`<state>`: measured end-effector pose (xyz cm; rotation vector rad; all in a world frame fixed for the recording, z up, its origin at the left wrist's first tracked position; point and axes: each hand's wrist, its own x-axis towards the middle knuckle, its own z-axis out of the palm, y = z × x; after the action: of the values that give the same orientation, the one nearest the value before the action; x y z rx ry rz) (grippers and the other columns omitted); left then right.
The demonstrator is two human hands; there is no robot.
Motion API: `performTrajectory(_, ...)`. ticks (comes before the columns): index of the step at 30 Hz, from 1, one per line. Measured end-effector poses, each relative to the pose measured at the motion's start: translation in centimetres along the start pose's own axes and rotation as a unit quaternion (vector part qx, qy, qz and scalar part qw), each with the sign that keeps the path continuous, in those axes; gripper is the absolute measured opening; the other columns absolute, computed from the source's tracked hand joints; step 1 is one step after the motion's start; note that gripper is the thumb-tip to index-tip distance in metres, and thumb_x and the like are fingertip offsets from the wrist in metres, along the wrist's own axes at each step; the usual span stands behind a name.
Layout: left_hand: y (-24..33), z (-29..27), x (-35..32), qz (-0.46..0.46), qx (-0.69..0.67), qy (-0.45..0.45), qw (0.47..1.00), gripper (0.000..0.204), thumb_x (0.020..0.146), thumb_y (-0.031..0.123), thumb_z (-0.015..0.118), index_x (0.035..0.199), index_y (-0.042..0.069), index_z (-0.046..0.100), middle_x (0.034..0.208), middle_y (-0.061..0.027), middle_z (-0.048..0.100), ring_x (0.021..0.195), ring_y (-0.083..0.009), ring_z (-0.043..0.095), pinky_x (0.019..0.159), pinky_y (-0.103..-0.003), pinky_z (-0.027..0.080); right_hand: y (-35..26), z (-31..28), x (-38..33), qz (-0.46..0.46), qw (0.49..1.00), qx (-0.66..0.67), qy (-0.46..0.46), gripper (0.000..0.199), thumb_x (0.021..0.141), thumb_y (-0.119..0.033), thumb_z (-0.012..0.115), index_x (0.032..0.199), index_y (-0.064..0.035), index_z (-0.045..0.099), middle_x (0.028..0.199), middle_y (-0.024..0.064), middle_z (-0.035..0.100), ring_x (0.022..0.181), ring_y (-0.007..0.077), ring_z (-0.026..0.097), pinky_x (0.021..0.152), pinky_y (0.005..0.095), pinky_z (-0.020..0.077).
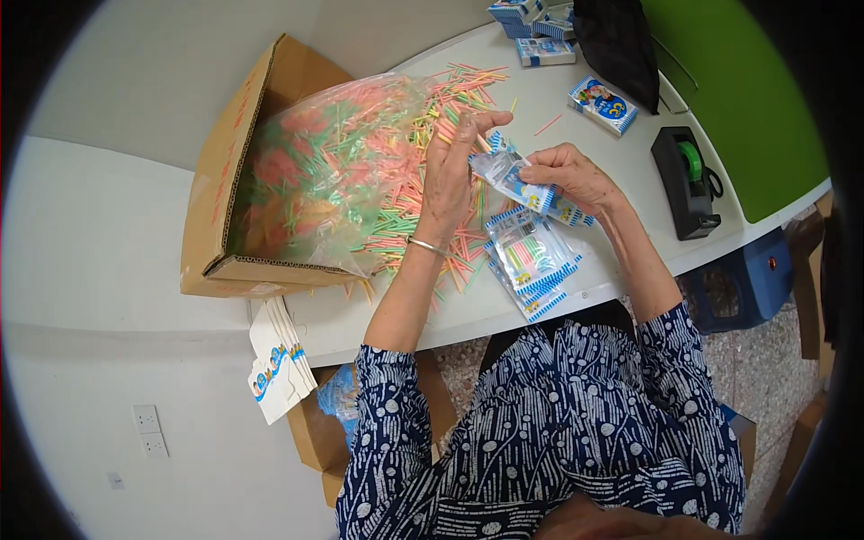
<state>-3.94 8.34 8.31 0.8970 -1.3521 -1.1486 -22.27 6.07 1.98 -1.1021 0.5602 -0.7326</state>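
A small bundle of thin pink and yellow sticks (445, 128) is gripped in my left hand (443, 180), beside the open end of a pouch. My right hand (580, 178) pinches that clear plastic pouch (504, 171), which has blue-and-white printing; another printed pouch edge shows under the fingers. Below my hands lies a stack of pouches (531, 256), the top one with coloured sticks visible inside. Loose pink, green and yellow sticks (400, 220) are heaped on the table around my left wrist.
A tipped cardboard box (211, 193) at left holds a clear bag (315, 153) of sticks spilling out. A tape dispenser (688, 184) stands at right. Small blue-and-white boxes (603, 105) and a black cloth bag (621, 45) lie at the back. Printed cards (281, 360) hang by the table edge.
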Motion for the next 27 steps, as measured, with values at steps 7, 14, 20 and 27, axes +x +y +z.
performTrajectory(7,-0.4,-0.1,-0.7,-0.05,-0.032,-0.003,0.998,0.046,0.1,0.036,0.042,0.108,-0.004,0.063,0.096,-0.0074,0.064,0.076,-0.0082,0.06,0.073,-0.023,0.049,0.9,0.4,0.0,-0.034,0.997,-0.042,0.062,0.023,0.082,-0.021,0.071,0.091,-0.0003,0.072,0.078,0.0021,0.068,0.069,0.0052,0.059,0.064,0.021,0.0457)
performTrajectory(14,-1.1,-0.5,-0.5,-0.022,0.008,-0.059,0.998,0.04,0.099,0.034,0.047,0.117,0.0,0.056,0.105,-0.0102,0.063,0.092,-0.0102,0.058,0.08,-0.027,0.049,1.2,0.2,-0.3,-0.041,0.995,-0.058,0.071,0.027,0.082,-0.023,0.071,0.096,-0.0005,0.072,0.077,0.0016,0.067,0.067,0.0045,0.057,0.062,0.0204,0.0437)
performTrajectory(20,-0.7,-0.9,-0.1,0.024,0.089,-0.072,0.993,0.04,0.096,0.029,0.053,0.126,0.003,0.046,0.113,-0.0115,0.06,0.105,-0.0155,0.055,0.088,-0.03,0.047,0.6,0.5,-0.4,-0.054,0.996,-0.034,0.068,0.03,0.088,-0.021,0.065,0.108,0.0015,0.067,0.088,0.0024,0.068,0.076,0.0056,0.06,0.07,0.0204,0.0474)
performTrajectory(27,-0.4,-2.3,0.3,0.025,0.163,-0.041,0.985,0.031,0.096,0.022,0.055,0.118,0.0,0.054,0.108,-0.0071,0.061,0.096,-0.011,0.056,0.081,-0.026,0.048,0.4,1.1,-0.1,-0.073,0.996,0.004,0.056,0.035,0.089,-0.021,0.064,0.115,0.0023,0.063,0.092,0.0028,0.068,0.08,0.0054,0.06,0.073,0.0203,0.0475)
